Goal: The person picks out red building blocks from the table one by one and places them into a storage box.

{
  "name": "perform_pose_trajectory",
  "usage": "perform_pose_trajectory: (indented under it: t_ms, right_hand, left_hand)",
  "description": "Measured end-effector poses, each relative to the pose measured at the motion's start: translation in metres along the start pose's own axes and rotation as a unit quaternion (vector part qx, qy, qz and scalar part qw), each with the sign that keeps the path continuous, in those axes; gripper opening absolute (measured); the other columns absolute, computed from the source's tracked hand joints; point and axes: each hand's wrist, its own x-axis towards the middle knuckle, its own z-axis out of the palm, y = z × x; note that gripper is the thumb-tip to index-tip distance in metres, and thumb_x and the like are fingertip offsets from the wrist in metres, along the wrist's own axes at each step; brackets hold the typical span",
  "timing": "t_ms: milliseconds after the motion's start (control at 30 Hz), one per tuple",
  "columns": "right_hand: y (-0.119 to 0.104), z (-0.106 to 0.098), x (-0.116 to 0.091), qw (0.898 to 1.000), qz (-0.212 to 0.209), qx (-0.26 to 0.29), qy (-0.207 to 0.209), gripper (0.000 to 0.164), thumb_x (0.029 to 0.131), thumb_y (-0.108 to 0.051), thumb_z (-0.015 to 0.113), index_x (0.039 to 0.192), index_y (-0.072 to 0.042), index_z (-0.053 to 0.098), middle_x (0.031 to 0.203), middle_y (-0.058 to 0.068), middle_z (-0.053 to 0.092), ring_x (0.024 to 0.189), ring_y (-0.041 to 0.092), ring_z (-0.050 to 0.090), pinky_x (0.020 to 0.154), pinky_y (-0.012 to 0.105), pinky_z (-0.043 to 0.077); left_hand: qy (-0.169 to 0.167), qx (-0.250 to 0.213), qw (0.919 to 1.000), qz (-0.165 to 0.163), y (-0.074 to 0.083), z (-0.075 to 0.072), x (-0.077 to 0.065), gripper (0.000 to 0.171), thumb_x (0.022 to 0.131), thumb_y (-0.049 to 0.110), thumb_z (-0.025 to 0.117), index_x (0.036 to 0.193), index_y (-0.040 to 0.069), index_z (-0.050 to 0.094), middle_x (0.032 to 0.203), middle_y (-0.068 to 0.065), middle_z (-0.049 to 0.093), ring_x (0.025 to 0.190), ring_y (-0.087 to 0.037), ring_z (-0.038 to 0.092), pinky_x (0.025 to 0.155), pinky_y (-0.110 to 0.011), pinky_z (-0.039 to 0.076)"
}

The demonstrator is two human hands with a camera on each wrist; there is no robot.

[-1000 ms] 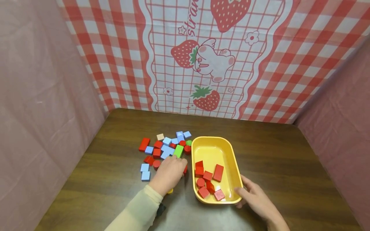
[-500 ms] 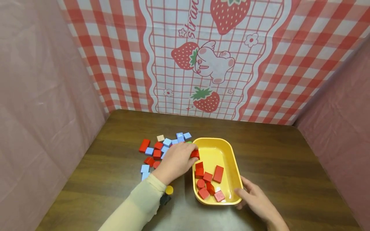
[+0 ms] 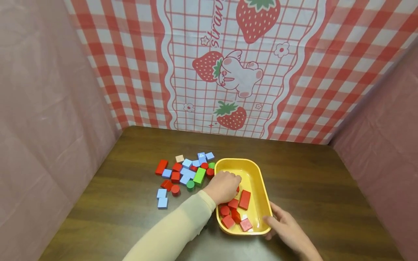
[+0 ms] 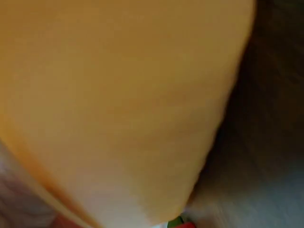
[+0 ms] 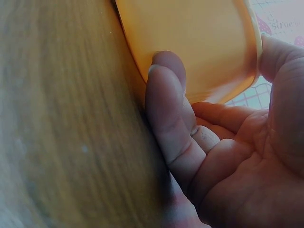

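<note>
My left hand is inside the yellow plastic bin, its fingers curled over a red block that mostly hides beneath them. Other red blocks lie near it, among them a rectangular one and a round one. With the thumb over the rim and the fingers against the outer wall, my right hand grips the bin's near right corner. In the right wrist view, those fingers lie along the outside of the bin. The bin's blurred wall fills most of the left wrist view.
Left of the bin, loose blocks lie on the wooden table: blue, red, a long green one, a green cylinder and a beige one. A checked strawberry cloth hangs behind.
My left hand has picked up a red block from the pile and carried it rightward over the rim into the bin. The right hand keeps its grip on the corner.
</note>
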Motion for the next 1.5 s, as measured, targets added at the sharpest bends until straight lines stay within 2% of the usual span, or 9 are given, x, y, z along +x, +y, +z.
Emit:
perform_pose_trajectory:
  t_ms: [167,367,567,700,800,967,1133,1333,1500]
  right_hand:
    - [0.001,0.0,-0.001,1.0,-0.005,-0.001,0.0,0.061,0.098,-0.012,0.057,0.149,0.005,0.029,0.083,0.019,0.068,0.056,0.033,0.062,0.053,0.04,0.058]
    - [0.002,0.001,-0.004,1.0,0.005,-0.004,-0.002,0.062,0.099,-0.015,0.058,0.15,0.003,0.029,0.083,0.018,0.068,0.057,0.033,0.063,0.055,0.038,0.058]
    - [0.004,0.0,-0.007,1.0,0.015,-0.008,0.006,0.062,0.098,-0.015,0.059,0.15,0.003,0.029,0.082,0.019,0.068,0.057,0.034,0.062,0.056,0.038,0.057]
    - [0.004,-0.001,-0.008,1.0,0.02,-0.002,0.007,0.063,0.098,-0.015,0.059,0.151,0.003,0.029,0.083,0.019,0.067,0.058,0.034,0.062,0.057,0.038,0.058]
    - [0.005,-0.001,-0.009,1.0,0.024,0.0,0.007,0.064,0.098,-0.016,0.059,0.151,0.002,0.028,0.083,0.019,0.067,0.059,0.035,0.062,0.058,0.038,0.058]
    - [0.008,-0.001,-0.01,1.0,0.026,0.003,0.002,0.063,0.099,-0.016,0.057,0.151,0.003,0.027,0.084,0.02,0.068,0.059,0.035,0.062,0.058,0.038,0.058]
    - [0.008,0.0,-0.009,1.0,0.02,0.011,-0.004,0.061,0.099,-0.013,0.057,0.15,0.003,0.028,0.084,0.021,0.067,0.059,0.035,0.062,0.057,0.039,0.058]
    - [0.007,0.002,-0.005,1.0,0.007,0.012,-0.002,0.058,0.098,-0.012,0.057,0.149,0.001,0.032,0.085,0.02,0.068,0.058,0.035,0.062,0.056,0.039,0.058]
    - [0.008,0.003,-0.001,1.0,-0.016,0.017,-0.008,0.055,0.098,-0.006,0.055,0.148,0.003,0.033,0.086,0.02,0.067,0.057,0.034,0.063,0.053,0.042,0.058]
  left_hand:
    - [0.084,-0.033,0.9959,0.003,-0.01,-0.008,-0.017,0.035,0.093,0.042,0.066,0.117,0.017,0.066,0.108,0.002,0.062,0.096,-0.015,0.047,0.092,-0.032,0.045]
    - [0.17,-0.034,0.9847,-0.013,-0.06,-0.011,-0.066,0.022,0.092,0.033,0.07,0.104,0.015,0.07,0.101,0.001,0.063,0.093,-0.017,0.051,0.085,-0.036,0.048]
    - [0.087,-0.08,0.9897,-0.081,-0.105,0.004,-0.117,0.028,0.082,0.035,0.08,0.099,0.013,0.073,0.092,0.0,0.066,0.084,-0.015,0.056,0.078,-0.036,0.053]
    - [0.039,-0.104,0.9904,-0.083,-0.113,0.013,-0.132,0.029,0.079,0.025,0.084,0.099,0.01,0.07,0.091,-0.002,0.064,0.082,-0.016,0.057,0.077,-0.036,0.055]
    - [0.038,-0.091,0.9925,-0.072,-0.112,0.017,-0.135,0.027,0.079,0.018,0.083,0.1,0.009,0.069,0.091,-0.002,0.063,0.082,-0.017,0.058,0.078,-0.036,0.055]
    - [0.069,-0.091,0.9919,-0.057,-0.093,-0.004,-0.123,0.033,0.08,0.024,0.083,0.106,0.009,0.067,0.095,-0.002,0.065,0.086,-0.017,0.057,0.079,-0.036,0.055]
    - [0.072,-0.117,0.9905,0.002,-0.046,-0.031,-0.091,0.04,0.084,0.035,0.079,0.116,0.014,0.067,0.105,0.003,0.067,0.094,-0.014,0.056,0.086,-0.034,0.052]
    - [0.038,-0.098,0.9887,0.107,0.018,-0.024,-0.051,0.03,0.087,0.038,0.075,0.111,0.022,0.067,0.097,0.011,0.064,0.088,-0.007,0.051,0.086,-0.025,0.047]
    - [0.008,-0.044,0.9902,0.133,0.044,-0.008,-0.037,0.023,0.092,0.027,0.071,0.115,0.026,0.068,0.105,0.012,0.066,0.091,-0.007,0.053,0.088,-0.025,0.047]
